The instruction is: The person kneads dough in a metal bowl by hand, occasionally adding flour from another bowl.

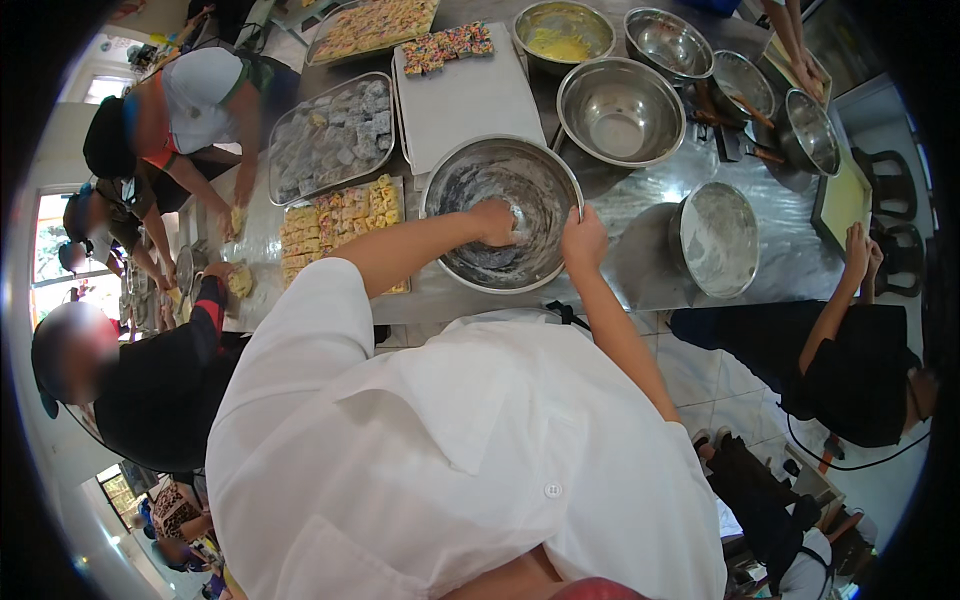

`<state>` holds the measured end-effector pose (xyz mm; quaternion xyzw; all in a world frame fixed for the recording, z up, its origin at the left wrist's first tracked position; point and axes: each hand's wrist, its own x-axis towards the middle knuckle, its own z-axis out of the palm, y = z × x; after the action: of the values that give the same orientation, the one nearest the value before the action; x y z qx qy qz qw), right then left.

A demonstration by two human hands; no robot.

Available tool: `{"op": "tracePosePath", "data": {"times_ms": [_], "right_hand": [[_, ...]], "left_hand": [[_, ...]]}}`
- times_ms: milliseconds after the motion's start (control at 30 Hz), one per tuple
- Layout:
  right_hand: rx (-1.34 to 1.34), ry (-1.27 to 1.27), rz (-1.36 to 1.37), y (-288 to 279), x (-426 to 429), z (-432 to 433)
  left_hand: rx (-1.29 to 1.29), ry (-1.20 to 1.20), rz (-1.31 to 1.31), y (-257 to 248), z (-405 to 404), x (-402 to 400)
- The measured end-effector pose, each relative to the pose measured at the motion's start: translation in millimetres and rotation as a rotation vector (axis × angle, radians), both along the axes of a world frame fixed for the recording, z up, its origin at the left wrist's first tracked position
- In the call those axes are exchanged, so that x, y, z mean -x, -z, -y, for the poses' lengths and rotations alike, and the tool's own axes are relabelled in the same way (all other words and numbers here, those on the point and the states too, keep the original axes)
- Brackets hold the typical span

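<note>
A large steel mixing bowl (466, 264) sits at the near edge of the steel table, its inside streaked with white powder and dark residue. Reaching into it, my left hand (495, 223) has powder on curled fingertips; whether it holds anything is hidden. My right hand (584, 238) grips the bowl's right rim. Left of the bowl is a tray of yellowish squares (341, 217) with coloured specks. Beyond it stands a clear tray of powder-coated grey-brown pieces (334, 139). A white board (469, 97) behind the bowl carries sprinkle-covered pieces (448, 49) at its far end.
An upright steel bowl (621, 112) and a powder-dusted one (718, 240) stand to the right. Farther back are a bowl with yellow residue (562, 41) and several others near wooden-handled utensils. Co-workers handle dough (240, 279) at left; another person stands by a pale tray (844, 199) at right.
</note>
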<state>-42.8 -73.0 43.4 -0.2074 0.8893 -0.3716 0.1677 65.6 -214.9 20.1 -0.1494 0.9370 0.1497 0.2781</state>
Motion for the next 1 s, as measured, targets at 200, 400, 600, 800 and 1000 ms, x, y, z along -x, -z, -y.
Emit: {"op": "tracePosePath", "data": {"times_ms": [200,400,600,800,1000], "right_hand": [[-0.024,-0.029,0.005,-3,-4,4],[0.008,-0.02,-0.026,0,-4,9],[-0.018,-0.092,-0.059,-7,-1,9],[-0.014,-0.1,-0.025,-6,-2,6],[-0.017,-0.096,0.003,-6,-2,9]], "left_hand": [[0.002,0.103,0.274,-39,-5,7],[-0.055,0.227,0.222,-40,0,-7],[-0.347,-0.006,-0.013,-45,14,-10],[-0.155,-0.118,-0.374,-59,22,-9],[-0.032,0.129,0.049,-54,12,-45]]}}
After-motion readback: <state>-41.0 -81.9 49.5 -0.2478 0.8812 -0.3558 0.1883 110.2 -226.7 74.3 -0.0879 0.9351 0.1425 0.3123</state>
